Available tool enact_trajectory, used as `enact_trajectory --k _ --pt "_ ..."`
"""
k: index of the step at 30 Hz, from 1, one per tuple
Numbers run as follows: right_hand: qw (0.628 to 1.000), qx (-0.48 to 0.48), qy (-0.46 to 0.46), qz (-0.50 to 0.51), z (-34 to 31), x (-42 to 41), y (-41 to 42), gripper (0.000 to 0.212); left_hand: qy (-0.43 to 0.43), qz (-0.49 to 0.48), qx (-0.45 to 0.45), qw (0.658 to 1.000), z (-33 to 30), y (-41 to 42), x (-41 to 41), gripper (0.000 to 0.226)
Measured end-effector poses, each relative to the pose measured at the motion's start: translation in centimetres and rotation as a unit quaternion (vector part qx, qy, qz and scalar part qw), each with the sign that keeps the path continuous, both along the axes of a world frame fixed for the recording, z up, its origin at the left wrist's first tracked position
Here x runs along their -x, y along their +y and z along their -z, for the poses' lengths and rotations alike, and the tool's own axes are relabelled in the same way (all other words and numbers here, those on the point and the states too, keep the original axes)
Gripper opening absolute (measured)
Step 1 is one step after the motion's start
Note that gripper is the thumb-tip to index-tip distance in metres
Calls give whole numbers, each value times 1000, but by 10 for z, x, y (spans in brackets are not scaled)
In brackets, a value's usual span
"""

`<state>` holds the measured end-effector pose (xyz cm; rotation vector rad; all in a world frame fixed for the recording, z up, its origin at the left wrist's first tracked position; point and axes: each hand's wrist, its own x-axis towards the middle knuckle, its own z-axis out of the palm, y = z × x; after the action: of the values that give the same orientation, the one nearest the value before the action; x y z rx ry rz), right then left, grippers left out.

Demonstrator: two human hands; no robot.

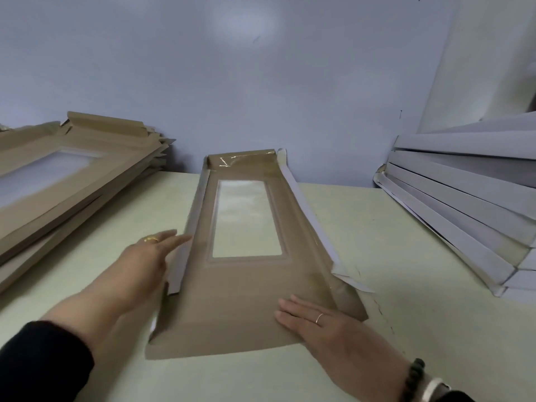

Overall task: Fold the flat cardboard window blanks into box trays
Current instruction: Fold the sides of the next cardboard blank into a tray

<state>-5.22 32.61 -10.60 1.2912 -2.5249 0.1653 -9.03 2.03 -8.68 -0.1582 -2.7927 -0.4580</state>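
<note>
**Head view: blank mid-fold on table**

Saw blank [249, 303] lying flat-ish on table [406, 343], side flaps partly raised. Left hand [145, 256] flat with straight fingers, pushing up left flap [181, 256]. Right hand [316, 320] spread flat, pressing near end down. Flat stack [58, 181] far left, folded trays [470, 204] piled right.

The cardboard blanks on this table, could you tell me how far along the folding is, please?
Done: a pile of folded trays lies at the right. In hand: one window blank has its long side flaps raised; the left hand touches the left flap, the right hand presses the near panel flat. Left: a stack of flat blanks waits at the left.
</note>
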Motion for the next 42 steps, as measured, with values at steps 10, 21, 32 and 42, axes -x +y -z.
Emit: enact_trajectory --k 10,21,32,42 --pt "992 9 72 105 9 -13 -21 85 -3 140 138 981 -6 79 -85 75" --pt "970 178 -146 81 -3 -2 4 24 0 149 -53 987 11 37 -79 47" --pt "901 312 -174 246 4 31 -15 13 45 -7 -44 998 15 56 -47 32" --pt "952 169 -79 242 1 48 -16 18 3 101 69 993 19 64 -39 67"
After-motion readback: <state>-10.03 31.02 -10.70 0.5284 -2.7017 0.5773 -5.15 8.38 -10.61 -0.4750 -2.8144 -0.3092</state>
